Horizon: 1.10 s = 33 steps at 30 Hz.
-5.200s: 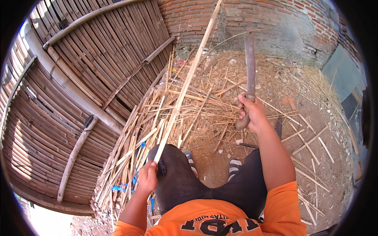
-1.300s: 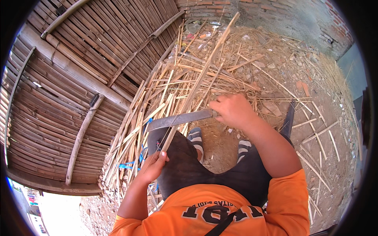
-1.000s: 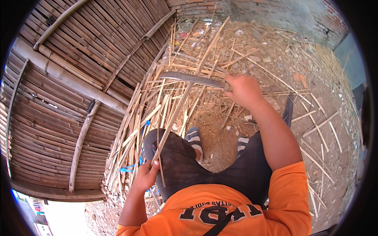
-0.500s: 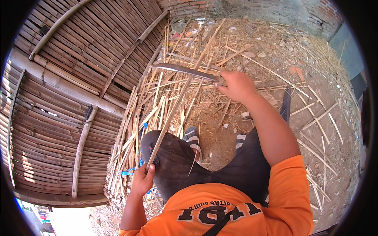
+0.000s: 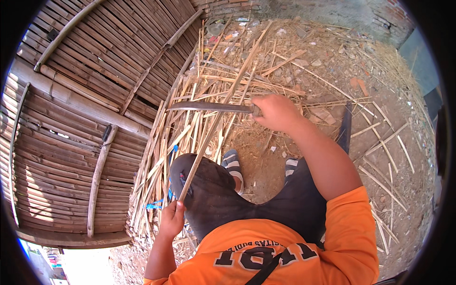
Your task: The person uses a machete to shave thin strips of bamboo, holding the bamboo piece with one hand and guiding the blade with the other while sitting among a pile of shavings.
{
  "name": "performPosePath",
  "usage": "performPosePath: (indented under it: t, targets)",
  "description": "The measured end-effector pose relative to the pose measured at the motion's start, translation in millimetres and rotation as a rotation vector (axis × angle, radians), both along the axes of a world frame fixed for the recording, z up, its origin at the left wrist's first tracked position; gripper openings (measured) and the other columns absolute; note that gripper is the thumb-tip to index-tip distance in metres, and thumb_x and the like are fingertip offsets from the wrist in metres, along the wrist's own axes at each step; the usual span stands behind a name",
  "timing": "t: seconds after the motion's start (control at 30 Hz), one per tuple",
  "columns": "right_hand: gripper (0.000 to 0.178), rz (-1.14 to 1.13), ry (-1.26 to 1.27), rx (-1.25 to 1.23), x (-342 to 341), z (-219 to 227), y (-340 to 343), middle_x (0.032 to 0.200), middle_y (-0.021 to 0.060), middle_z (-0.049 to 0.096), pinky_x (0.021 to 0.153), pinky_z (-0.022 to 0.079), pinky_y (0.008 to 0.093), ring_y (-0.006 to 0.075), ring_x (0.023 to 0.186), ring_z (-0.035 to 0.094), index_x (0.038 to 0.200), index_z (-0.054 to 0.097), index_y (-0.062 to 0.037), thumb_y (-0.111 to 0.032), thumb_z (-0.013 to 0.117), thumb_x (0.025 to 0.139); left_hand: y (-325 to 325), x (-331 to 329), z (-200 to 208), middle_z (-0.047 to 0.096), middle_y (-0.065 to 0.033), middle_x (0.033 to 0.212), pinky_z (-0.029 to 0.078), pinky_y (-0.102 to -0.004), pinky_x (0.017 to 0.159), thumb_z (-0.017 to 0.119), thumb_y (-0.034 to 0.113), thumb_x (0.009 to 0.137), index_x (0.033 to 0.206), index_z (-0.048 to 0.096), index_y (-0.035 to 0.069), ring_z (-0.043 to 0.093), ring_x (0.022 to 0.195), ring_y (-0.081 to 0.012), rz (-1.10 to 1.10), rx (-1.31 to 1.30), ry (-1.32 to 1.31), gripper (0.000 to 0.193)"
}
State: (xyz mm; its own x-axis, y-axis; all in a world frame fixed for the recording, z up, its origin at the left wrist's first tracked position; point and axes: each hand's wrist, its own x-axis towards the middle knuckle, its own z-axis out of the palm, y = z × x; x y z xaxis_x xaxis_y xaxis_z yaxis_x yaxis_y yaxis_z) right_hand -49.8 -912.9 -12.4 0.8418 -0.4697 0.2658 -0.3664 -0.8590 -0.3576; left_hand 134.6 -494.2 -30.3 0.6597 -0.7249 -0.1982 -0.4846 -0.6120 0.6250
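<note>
My left hand (image 5: 172,219) is closed around the near end of a long bamboo strip (image 5: 202,154). The strip slants up and away across my knee on the left, its far end over the littered ground. My right hand (image 5: 276,113) grips the short handle of a machete (image 5: 205,106). Its dark, slightly curved blade points left and crosses the strip beyond my knee. Whether the edge bites into the strip, I cannot tell.
Many split bamboo strips (image 5: 190,130) lie heaped on the left, with blue ties (image 5: 154,205) among them. A slatted bamboo wall (image 5: 66,156) rises beside the heap. Shavings and rubble cover the ground up to a brick wall (image 5: 323,13). Loose strips (image 5: 384,137) lie at right.
The machete and my right hand have come nearer to me and slightly left, the blade now more level. A thin sliver that hung over my lap is no longer seen there.
</note>
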Motion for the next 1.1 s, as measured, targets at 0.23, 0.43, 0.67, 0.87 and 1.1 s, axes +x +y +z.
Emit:
performPosePath:
  t: [0.23, 0.43, 0.67, 0.87, 1.1]
  targets:
    - [0.03, -0.005, 0.093, 0.034, -4, -7, 4, 0.082, 0.0177, 0.069, 0.074, 0.054, 0.0505, 0.0388, 0.083, 0.068, 0.098, 0.064, -0.0059, -0.03, 0.075, 0.083, 36, -13, -27, 0.055, -0.006, 0.064, 0.043, -0.0335, 0.06, 0.043, 0.043, 0.108, 0.082, 0.062, 0.0, 0.053, 0.064, -0.0145, 0.052, 0.056, 0.109, 0.054]
    - [0.027, 0.186, 0.175, -0.009, 11, -3, 31, 0.081, 0.0161, 0.068, 0.073, 0.054, 0.0508, 0.0381, 0.084, 0.068, 0.097, 0.064, -0.0062, -0.027, 0.074, 0.083, 48, -18, -36, 0.052, -0.0028, 0.064, 0.041, -0.0318, 0.059, 0.041, 0.042, 0.109, 0.079, 0.059, 0.002, 0.048, 0.063, -0.0123, 0.072, 0.027, 0.17, 0.053]
    - [0.025, 0.007, 0.167, 0.091, 4, -7, 4, 0.079, 0.0162, 0.068, 0.072, 0.054, 0.0505, 0.0378, 0.083, 0.068, 0.097, 0.065, -0.0072, -0.023, 0.074, 0.08, 45, -20, -38, 0.054, -0.0039, 0.065, 0.043, -0.0327, 0.06, 0.041, 0.042, 0.109, 0.079, 0.06, 0.001, 0.05, 0.063, -0.0137, 0.089, 0.039, 0.134, 0.053]
    - [0.025, 0.19, 0.295, 0.005, 19, 2, 40, 0.09, 0.0151, 0.07, 0.079, 0.055, 0.0502, 0.0364, 0.092, 0.069, 0.102, 0.068, -0.0102, -0.022, 0.074, 0.081, 48, -24, -40, 0.058, -0.0137, 0.062, 0.045, -0.0401, 0.057, 0.045, 0.041, 0.107, 0.078, 0.06, 0.001, 0.058, 0.058, -0.0264, 0.065, 0.057, -0.086, 0.052]
    - [0.024, -0.022, 0.193, 0.116, 7, -9, -1, 0.088, 0.0157, 0.07, 0.079, 0.055, 0.0502, 0.0364, 0.093, 0.069, 0.102, 0.068, -0.0108, -0.025, 0.074, 0.083, 43, -28, -48, 0.059, -0.0199, 0.063, 0.045, -0.0446, 0.056, 0.045, 0.038, 0.106, 0.078, 0.06, 0.0, 0.06, 0.057, -0.0374, 0.055, 0.083, -0.209, 0.05]
